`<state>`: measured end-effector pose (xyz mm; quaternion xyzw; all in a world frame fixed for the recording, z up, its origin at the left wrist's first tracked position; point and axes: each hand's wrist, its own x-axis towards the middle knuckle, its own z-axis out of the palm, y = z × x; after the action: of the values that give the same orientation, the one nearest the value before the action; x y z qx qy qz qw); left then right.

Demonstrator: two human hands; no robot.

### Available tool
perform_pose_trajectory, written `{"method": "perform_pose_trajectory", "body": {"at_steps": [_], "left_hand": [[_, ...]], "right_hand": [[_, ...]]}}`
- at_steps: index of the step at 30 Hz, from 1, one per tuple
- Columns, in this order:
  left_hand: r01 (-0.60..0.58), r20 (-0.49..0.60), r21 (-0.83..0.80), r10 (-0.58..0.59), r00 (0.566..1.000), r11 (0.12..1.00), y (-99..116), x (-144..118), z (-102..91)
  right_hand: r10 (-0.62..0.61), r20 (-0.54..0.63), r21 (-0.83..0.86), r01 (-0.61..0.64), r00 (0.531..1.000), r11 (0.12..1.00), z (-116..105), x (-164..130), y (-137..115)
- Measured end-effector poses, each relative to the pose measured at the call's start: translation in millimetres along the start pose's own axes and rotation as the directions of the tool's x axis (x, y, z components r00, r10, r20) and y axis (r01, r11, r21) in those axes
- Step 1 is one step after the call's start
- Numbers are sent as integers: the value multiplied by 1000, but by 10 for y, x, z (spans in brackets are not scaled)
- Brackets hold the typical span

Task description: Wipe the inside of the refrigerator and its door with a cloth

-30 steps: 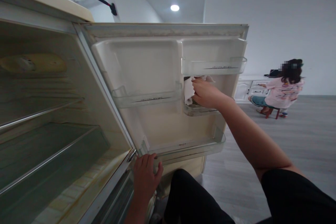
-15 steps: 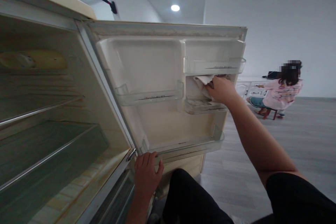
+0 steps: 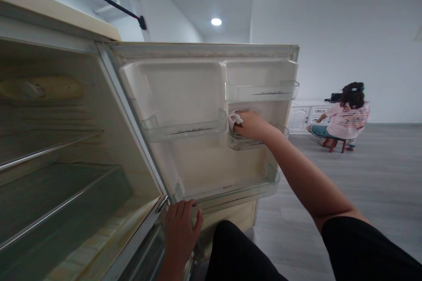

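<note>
My right hand [image 3: 253,125] is closed on a white cloth [image 3: 234,120], part of which sticks out past the fingertips. Hand and cloth are inside the small middle-right door bin [image 3: 244,144], against the inner side of the fridge door [image 3: 198,158]. Low on the hinge side, my left hand [image 3: 180,225] has its fingers stretched and its thumb apart, holding nothing. Its fingertips are by the left end of the long bottom bin [image 3: 237,192]; whether they touch it I cannot tell.
To the left is the open fridge compartment with a glass shelf [image 3: 59,193]. Two more clear bins, the left bin [image 3: 184,131] and upper-right bin [image 3: 262,92], hang on the door. A person [image 3: 349,116] sits on a stool [image 3: 336,144] by a white cabinet [image 3: 299,118].
My right hand has moved left and deeper into the middle-right bin with the cloth, now bunched smaller. My left hand has stayed by the bottom bin. The view has tilted slightly up.
</note>
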<state>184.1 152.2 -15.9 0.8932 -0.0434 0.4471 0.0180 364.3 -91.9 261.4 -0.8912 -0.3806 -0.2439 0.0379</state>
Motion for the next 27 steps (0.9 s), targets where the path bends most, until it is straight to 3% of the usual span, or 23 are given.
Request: {"method": "perform_pose_trajectory", "body": {"at_steps": [4,9,12,15,20,27], "left_hand": [[7,-23,-4,-7,1000,1000,-27,-21,18],[-9,-10,-17,9,1000,1000,-63,-59,47],[9,-13,-32,-9,1000,999,-50,-63,47],[28,-10,-32,-28,1000,999,-23,-58,32],[19,-11,-32,-19,1000,999,-20,-47,13],[45,-9,-43,-45,999,998,-18,-43,13]], "right_hand": [[216,-148,-67,-227,965,972,-49,-116,48],[474,-227,-49,-496,851,867,-88,-272,178],[552,-240,-37,-576,799,817,-91,-321,207],[526,-211,-39,-545,824,838,-95,-310,161],[311,-154,-64,-324,938,944,-93,-190,-2],[249,-141,-37,-256,958,966,-57,-117,-105]]}}
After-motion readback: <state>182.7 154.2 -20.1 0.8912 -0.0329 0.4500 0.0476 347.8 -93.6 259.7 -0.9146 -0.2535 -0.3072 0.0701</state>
